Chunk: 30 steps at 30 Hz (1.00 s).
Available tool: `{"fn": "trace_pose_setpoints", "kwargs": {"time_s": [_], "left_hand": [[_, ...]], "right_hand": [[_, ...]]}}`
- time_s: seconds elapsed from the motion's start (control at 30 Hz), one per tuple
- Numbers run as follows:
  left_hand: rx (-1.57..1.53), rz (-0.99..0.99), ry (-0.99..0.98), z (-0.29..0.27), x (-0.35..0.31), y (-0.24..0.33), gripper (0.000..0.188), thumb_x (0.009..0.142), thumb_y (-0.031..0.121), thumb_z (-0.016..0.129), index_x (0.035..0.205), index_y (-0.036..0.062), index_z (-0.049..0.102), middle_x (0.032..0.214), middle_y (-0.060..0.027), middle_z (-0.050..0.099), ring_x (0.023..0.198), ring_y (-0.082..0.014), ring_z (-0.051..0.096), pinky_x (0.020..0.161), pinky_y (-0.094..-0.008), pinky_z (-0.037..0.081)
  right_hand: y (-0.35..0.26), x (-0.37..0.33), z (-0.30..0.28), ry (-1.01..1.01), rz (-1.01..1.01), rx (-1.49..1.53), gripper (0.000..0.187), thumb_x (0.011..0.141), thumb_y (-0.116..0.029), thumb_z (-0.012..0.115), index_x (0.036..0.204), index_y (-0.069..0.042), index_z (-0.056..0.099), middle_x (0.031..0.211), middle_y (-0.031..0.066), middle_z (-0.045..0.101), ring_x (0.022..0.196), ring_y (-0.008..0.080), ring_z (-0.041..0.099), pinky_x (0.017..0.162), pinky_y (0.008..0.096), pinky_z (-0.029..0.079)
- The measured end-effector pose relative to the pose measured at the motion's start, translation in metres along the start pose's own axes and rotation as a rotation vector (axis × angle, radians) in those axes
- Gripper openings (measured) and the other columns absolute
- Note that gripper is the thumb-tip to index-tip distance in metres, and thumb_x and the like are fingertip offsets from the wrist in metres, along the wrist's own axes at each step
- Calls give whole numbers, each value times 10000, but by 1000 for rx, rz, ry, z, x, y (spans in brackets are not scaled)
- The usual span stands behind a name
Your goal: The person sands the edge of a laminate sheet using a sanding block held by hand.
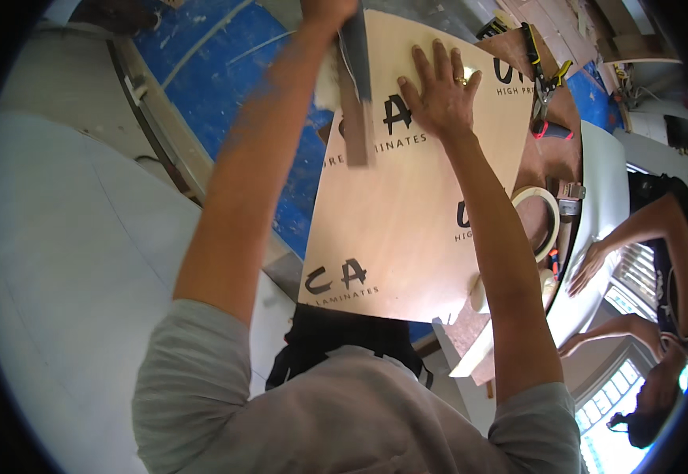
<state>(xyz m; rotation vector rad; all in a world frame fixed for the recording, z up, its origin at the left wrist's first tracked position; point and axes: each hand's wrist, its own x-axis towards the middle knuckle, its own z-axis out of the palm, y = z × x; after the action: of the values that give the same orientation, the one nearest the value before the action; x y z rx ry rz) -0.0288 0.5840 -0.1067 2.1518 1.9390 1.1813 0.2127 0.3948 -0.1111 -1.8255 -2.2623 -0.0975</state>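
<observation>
A light tan laminate sheet with large dark lettering lies in front of me. My right hand rests flat on its far part, fingers spread, a ring on one finger. My left hand is at the top edge of the view, partly cut off, closed around a long dark tool. A brown strip runs down from that tool over the sheet's left edge. Both are smeared by motion, so I cannot tell the tool's exact kind. Pale fuzz beside them is also blurred.
Right of the sheet, a brown board carries yellow-and-black handled pliers, a red-and-black handle, a masking tape roll and a paintbrush. Beyond, another person's hands touch a white panel. Blue sheeting lies left.
</observation>
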Motion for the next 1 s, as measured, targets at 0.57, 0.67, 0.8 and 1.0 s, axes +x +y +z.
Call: {"fn": "trace_pose_setpoints", "kwargs": {"time_s": [0.57,0.67,0.8,1.0], "left_hand": [[-1302,-1411,-425,-320,-472,5,577,1040,523,586,1279,0,639,1063,-121,745,833,-156,715,738,-307,612],[-1430,-1490,-401,-306,-510,34,560,1036,519,599,1250,4,647,1044,-116,745,831,-156,721,760,-312,625],[-1568,-1587,-196,-306,-515,57,527,1044,495,600,1231,5,659,1035,-128,744,833,-164,726,769,-308,630],[-1754,-1513,-212,-308,-547,43,527,1064,505,557,1252,22,649,1061,-111,738,876,-196,735,741,-299,612]], "right_hand": [[-49,23,14,-37,-673,69,587,1106,-416,367,1589,-85,393,1687,200,278,1565,421,237,1247,597,213],[-88,-55,-18,-278,-766,-77,663,1067,-424,426,1602,-40,351,1713,204,224,1583,431,186,1259,583,178],[-143,-205,-78,-646,-945,351,518,986,-382,589,1367,-32,624,1465,204,531,1459,413,395,1214,612,270],[-196,-232,-112,-842,-1259,422,467,986,-345,614,1385,-105,631,1451,111,589,1397,322,513,1195,532,333]]}}
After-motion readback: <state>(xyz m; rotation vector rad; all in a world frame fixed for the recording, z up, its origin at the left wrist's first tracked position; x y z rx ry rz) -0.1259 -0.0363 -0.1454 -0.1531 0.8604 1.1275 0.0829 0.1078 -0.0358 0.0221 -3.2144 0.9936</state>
